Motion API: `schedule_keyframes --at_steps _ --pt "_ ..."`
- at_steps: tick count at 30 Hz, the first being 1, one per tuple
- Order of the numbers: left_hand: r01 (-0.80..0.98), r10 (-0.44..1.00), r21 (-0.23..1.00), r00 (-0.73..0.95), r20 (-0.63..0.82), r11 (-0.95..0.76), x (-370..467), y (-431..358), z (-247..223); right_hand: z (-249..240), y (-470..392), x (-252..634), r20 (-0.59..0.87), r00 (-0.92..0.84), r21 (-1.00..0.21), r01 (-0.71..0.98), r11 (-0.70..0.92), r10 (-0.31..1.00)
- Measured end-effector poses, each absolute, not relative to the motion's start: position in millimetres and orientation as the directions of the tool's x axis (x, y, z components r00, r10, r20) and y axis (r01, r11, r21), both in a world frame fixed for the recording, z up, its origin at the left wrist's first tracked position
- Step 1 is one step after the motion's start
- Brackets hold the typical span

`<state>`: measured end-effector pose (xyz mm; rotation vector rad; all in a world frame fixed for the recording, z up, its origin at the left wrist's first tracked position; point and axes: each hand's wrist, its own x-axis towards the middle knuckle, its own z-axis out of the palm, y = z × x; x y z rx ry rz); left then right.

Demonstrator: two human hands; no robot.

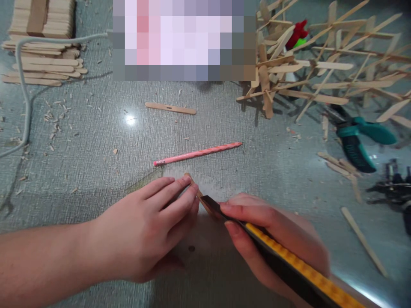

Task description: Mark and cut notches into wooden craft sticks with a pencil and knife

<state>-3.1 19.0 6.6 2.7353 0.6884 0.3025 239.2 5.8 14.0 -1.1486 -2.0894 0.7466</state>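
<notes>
While the fingers of the right hand (276, 226) are closed around a black and yellow knife (289, 261), those of the left hand (144, 226) pin a wooden stick (206, 208) near its far end. The stick lies between the hands, low over the desk (96, 171), with the blade against it, so its cutting looks underway; whether any notch is complete cannot be told.

Just beyond the hands lies a pink pencil (199, 153), out of use. Farther off, a slotted stick (171, 108) has a small dark opening at its middle, so that cut appears made. At the far right, many crossed sticks (330, 64) stand joined in an open framework, a good deal of assembly already done. The banded bundle (41, 19) at the far left seems unworked, leaving plenty of sticks unused.
</notes>
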Motion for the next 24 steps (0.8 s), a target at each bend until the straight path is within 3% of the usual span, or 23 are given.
schedule_keyframes --at_steps 10,21,24 --pt "0.419 0.483 0.334 0.865 0.136 -0.844 -3 19 4 11 5 240 0.256 -0.449 -0.730 0.491 0.476 0.856" --pt "0.451 0.545 0.444 0.832 0.105 -0.774 -3 25 4 22 7 234 0.263 -0.514 -0.621 0.558 0.551 0.817" --pt "0.458 0.545 0.415 0.831 0.114 -0.786 -3 24 4 22 5 231 0.243 -0.504 -0.621 0.576 0.532 0.829"
